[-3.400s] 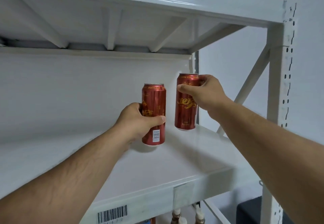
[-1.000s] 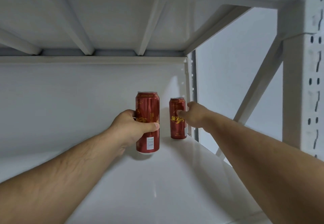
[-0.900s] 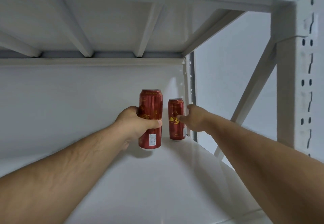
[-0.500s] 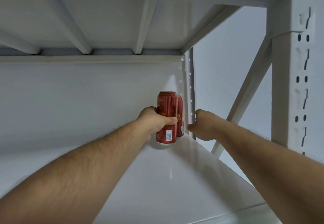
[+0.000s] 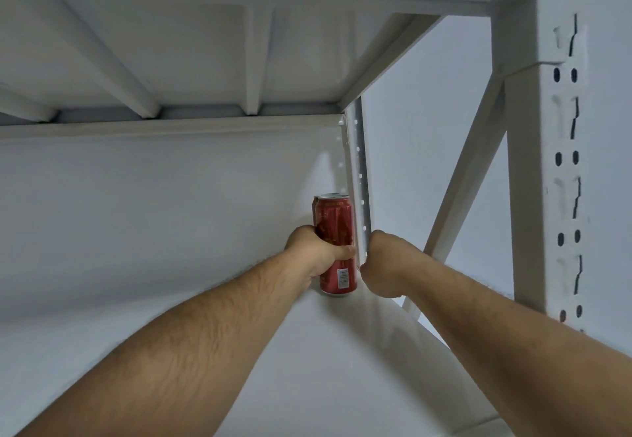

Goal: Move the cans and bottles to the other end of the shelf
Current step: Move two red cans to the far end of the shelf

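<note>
Two red cans are seen at the far right end of the white shelf [image 5: 307,368], in the back corner by the thin metal post [image 5: 359,176]. The front can [image 5: 334,228] stands upright, with its bottom on or just above the shelf; which one cannot be told. Only a thin strip of the back can [image 5: 323,196] is seen, at its top rim, because it is almost fully hidden behind the front one. Two hands are seen. The front can is held by the left hand [image 5: 316,253], its grip wrapped around the middle, with the thumb laid across the front. The right hand [image 5: 384,265] is just beside the cans on the right, with its fingers curled in; nothing is seen in its grip, but the fingertips are turned away and cannot be made out. Compared with one second ago, the front can has been carried to the right and farther back, so that it is now lined up in front of the back can, which was seen in full then. The right hand was touching the back can then and has since been pulled off it. Both arms are cut off by the bottom edge. The words on the cans are too small to be read.
</note>
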